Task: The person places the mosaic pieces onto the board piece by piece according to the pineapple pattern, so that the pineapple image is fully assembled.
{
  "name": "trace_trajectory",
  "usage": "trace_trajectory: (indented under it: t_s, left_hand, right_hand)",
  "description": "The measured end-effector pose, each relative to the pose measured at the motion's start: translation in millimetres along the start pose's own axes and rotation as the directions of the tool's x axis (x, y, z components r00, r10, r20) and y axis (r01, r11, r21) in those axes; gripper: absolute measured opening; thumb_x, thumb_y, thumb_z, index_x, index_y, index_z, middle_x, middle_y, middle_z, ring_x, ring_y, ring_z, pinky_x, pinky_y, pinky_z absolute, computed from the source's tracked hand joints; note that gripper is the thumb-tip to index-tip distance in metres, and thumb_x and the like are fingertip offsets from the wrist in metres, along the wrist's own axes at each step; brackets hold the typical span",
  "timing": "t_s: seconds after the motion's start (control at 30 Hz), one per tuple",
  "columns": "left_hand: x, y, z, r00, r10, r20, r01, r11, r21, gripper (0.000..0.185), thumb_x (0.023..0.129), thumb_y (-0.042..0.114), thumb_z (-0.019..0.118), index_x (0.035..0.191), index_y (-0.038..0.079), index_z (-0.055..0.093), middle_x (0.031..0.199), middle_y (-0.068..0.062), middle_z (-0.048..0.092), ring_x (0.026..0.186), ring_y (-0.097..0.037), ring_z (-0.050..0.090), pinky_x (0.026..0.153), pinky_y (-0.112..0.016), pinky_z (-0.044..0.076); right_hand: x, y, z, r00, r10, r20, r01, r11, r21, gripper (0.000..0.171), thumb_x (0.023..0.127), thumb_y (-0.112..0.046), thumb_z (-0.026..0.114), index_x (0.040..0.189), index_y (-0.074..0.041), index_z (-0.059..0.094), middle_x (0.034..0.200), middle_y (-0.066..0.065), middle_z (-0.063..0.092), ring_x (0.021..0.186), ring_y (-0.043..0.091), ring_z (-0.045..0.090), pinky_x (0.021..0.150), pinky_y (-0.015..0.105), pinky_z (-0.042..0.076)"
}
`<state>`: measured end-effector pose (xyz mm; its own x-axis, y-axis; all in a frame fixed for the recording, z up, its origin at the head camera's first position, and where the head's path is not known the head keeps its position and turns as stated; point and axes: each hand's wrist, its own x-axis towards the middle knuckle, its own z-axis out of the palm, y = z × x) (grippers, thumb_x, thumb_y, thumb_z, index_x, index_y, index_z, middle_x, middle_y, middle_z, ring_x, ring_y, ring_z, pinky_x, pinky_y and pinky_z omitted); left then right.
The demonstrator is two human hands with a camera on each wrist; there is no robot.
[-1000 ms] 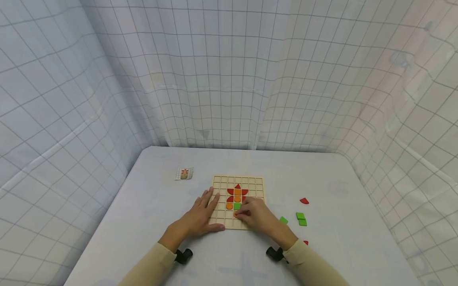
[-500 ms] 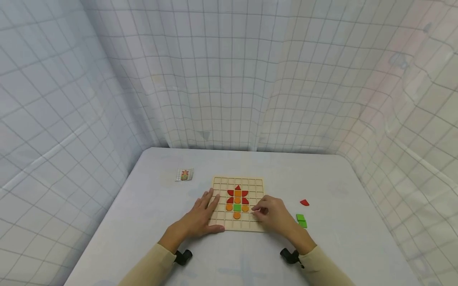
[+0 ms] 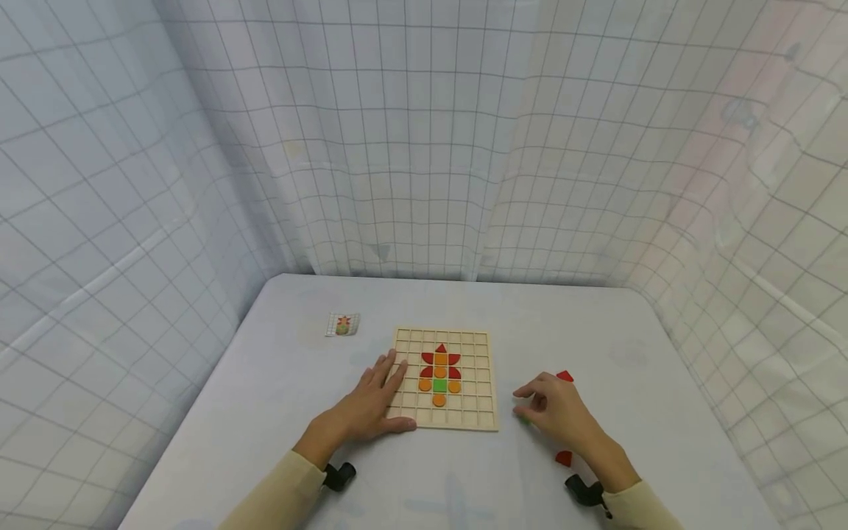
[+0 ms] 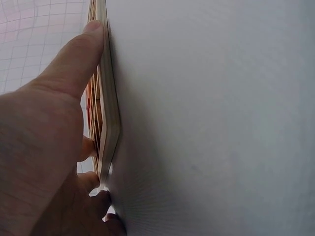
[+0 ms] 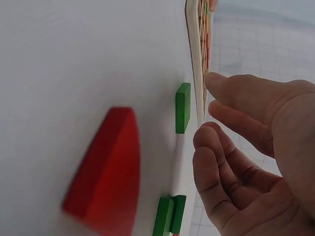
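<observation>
My left hand lies spread on the left side of a wooden grid board, its thumb along the front edge. In the left wrist view the thumb presses on the board's rim. On the board are an orange square, red curved pieces, several orange discs and a green square. My right hand hovers over the table right of the board, fingers loosely bent, nothing between them. Below it is a green tile, apart from the fingertips in the right wrist view.
A red quarter-round piece lies nearer the front, another red piece behind the right hand. Two green tiles sit side by side. A small pattern card is at the back left. White gridded curtains surround the table.
My right hand placed an orange disc at the board's lower middle, with another showing at right, then moved right off the board to the loose tiles. The left hand stays put.
</observation>
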<state>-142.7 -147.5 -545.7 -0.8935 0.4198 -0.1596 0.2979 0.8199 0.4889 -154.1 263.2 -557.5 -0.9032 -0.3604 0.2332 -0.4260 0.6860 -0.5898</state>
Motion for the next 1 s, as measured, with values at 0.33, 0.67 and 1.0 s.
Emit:
trace_trajectory:
  t_s: [0.33,0.67,1.0]
  left_hand:
    - [-1.8,0.5,-2.0,1.000,-0.007,0.003,0.007,1.000,-0.010,0.122,0.103,0.062,0.085,0.187,0.007,0.018,0.198,-0.023,0.000,0.185,-0.049,0.006,0.148,-0.070,0.014]
    - [-0.4,0.0,-1.6,1.000,-0.006,0.007,0.006,1.000,-0.008,0.122,0.102,0.062,0.086,0.187,0.006,0.017,0.198,-0.023,0.000,0.185,-0.049,0.005,0.148,-0.070,0.014]
    - [-1.3,0.5,-2.0,1.000,-0.006,0.008,0.006,1.000,-0.013,0.122,0.102,0.061,0.086,0.187,0.007,0.017,0.198,-0.023,0.000,0.185,-0.048,0.005,0.149,-0.069,0.013]
  right_hand:
    - [-11.8,6.9,-4.5,0.998,-0.033,0.062,0.033,0.999,-0.004,0.027,0.090,-0.016,0.104,0.113,-0.012,0.089,0.100,-0.006,0.075,0.081,-0.004,0.060,0.071,0.020,0.057]
    - [-9.3,3.2,-3.8,0.996,-0.026,0.088,0.027,1.000,-0.007,0.023,0.091,-0.005,0.100,0.111,-0.009,0.089,0.099,-0.005,0.078,0.082,-0.002,0.064,0.073,0.019,0.061]
    - [-9.3,2.2,-3.5,0.997,-0.028,0.076,0.029,1.000,-0.007,0.023,0.091,-0.002,0.098,0.111,-0.007,0.088,0.099,-0.004,0.080,0.083,-0.002,0.066,0.074,0.020,0.062]
